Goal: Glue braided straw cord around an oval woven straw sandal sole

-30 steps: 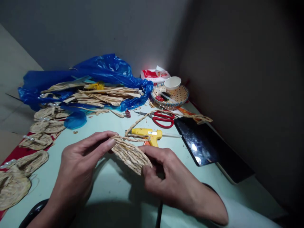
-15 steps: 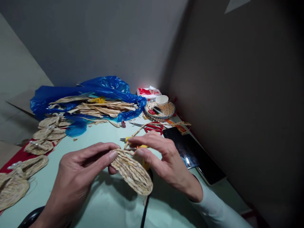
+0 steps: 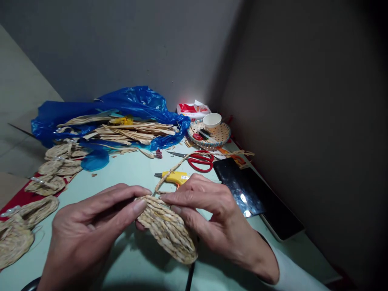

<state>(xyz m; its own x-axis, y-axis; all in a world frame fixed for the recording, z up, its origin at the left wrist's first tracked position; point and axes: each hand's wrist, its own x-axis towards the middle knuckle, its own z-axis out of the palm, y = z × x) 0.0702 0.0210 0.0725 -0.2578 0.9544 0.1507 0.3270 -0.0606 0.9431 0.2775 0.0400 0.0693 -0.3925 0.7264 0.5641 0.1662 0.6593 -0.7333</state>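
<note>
An oval sole-shaped piece of braided straw (image 3: 169, 228) is held tilted above the pale green table (image 3: 127, 279). My left hand (image 3: 93, 226) pinches its upper left end between thumb and fingers. At its upper edge, the fingertips of my right hand (image 3: 212, 218) are pressed on the straw. From that edge a loose twisted straw cord (image 3: 178, 162) runs up and to the right over the table. Just behind my right hand lies a yellow glue gun (image 3: 174, 177), partly hidden by it.
Red-handled scissors (image 3: 200, 161) lie behind the glue gun. Further back are a blue bag (image 3: 136, 97) with straw strips and a woven basket (image 3: 222, 139) with a white bowl. Dark tablets (image 3: 238, 184) lie right, woven slippers (image 3: 45, 184) left.
The straw piece and my left hand are slightly lower. My right fingers have moved down from the loose cord onto the piece's upper edge, uncovering more of the glue gun. The view has shifted slightly.
</note>
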